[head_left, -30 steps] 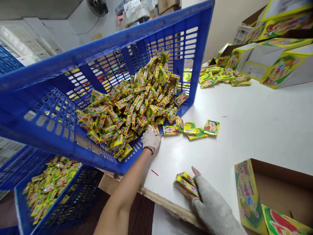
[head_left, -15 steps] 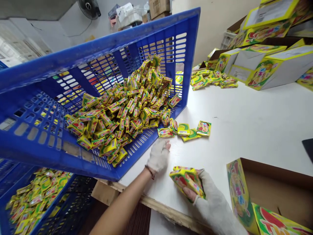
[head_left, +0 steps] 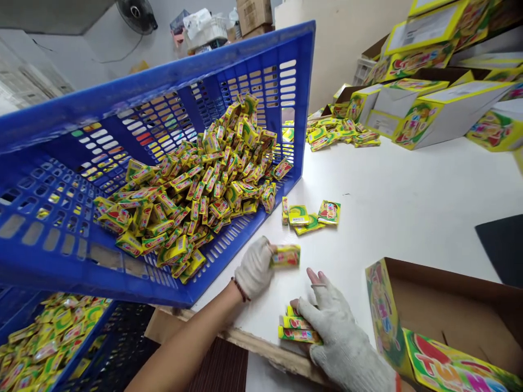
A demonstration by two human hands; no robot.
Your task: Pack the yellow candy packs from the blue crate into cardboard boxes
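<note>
Left hand (head_left: 255, 267) fingers pinch one packet (head_left: 286, 256) at its 3 o'clock, blue crate (head_left: 163, 87) at 10 o'clock. Right hand (head_left: 333, 326) fingers hold a packet stack (head_left: 295, 329) on the bench (head_left: 408, 190) edge, at its 9 o'clock.

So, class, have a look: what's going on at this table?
A person in white knit gloves works at a white table. The left hand has one yellow packet in its grip, just off the lip of a tilted blue crate heaped with the same packets. The right hand rests, fingers spread, on a small stack at the table's near edge. A few loose packets lie beyond, and an open carton sits to the right.
</note>
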